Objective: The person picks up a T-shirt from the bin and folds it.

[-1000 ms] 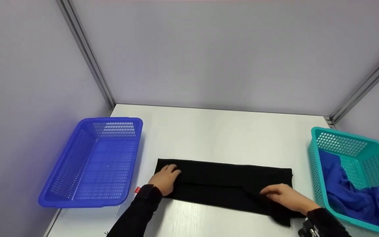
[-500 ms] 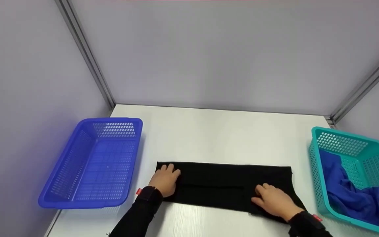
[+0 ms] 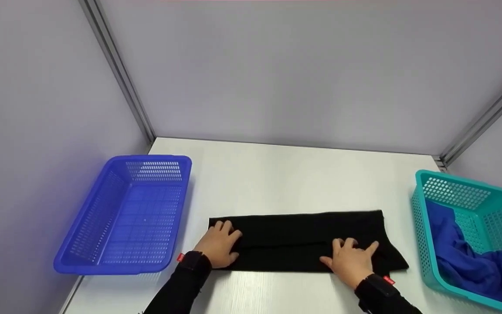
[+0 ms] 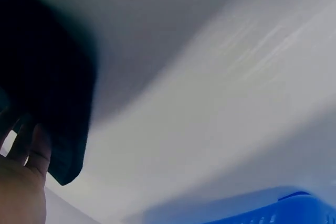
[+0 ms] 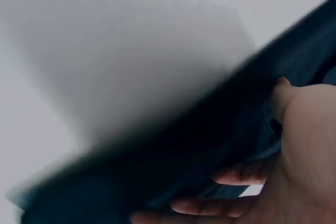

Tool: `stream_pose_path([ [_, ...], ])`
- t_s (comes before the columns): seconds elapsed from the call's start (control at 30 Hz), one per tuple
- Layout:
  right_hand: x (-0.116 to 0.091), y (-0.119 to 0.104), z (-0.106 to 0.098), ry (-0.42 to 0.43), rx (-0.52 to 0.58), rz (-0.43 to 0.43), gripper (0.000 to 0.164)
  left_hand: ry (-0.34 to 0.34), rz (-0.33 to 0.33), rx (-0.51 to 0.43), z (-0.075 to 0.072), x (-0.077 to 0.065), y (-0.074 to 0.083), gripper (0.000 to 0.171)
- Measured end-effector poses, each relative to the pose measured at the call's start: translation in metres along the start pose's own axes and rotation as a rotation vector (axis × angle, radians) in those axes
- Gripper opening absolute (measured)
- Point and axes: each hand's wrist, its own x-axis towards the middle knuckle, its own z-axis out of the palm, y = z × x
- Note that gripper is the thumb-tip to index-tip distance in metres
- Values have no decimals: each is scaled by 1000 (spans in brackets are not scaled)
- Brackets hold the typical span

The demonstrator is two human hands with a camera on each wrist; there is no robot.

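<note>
A black garment (image 3: 283, 229), folded into a long strip, lies across the front of the white table. My left hand (image 3: 217, 245) rests on its left end, fingers reaching over the fabric. On the right part of the strip, my right hand (image 3: 352, 263) presses down with fingers spread and thumb out to the left. Past that hand the cloth flares into a slanted corner at the lower right. In the left wrist view the fingers lie against the edge of the dark cloth (image 4: 47, 72). The right wrist view has the right hand's fingers (image 5: 241, 173) stretched along the fabric.
A blue plastic basket (image 3: 122, 268) stands on the left with nothing in it. To the right is a teal basket (image 3: 423, 226) that holds crumpled blue cloth (image 3: 464, 257). Grey panels (image 3: 286, 74) enclose the table (image 3: 286, 179) at the back and sides.
My right hand has moved left and spread its fingers on the cloth. The hanging flap at the right end now lies flatter, its upper right corner shifted up. The left hand stays put.
</note>
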Motion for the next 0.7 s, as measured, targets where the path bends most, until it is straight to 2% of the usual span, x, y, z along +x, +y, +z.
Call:
stream_pose_path([
  [0.07,4,2,1,-28,37,19,75,-11,-1,-16,-1,0,1,50],
  [0.2,16,12,3,-131,229,70,80,-43,2,-40,-2,0,3,53],
  [0.33,29,24,7,-169,390,56,83,-52,24,-43,0,-1,3,56],
  [0.57,43,35,13,-121,452,-25,93,-85,41,-95,6,-2,7,57],
  [0.7,50,32,9,-121,446,-82,91,-119,64,-113,5,0,12,57],
])
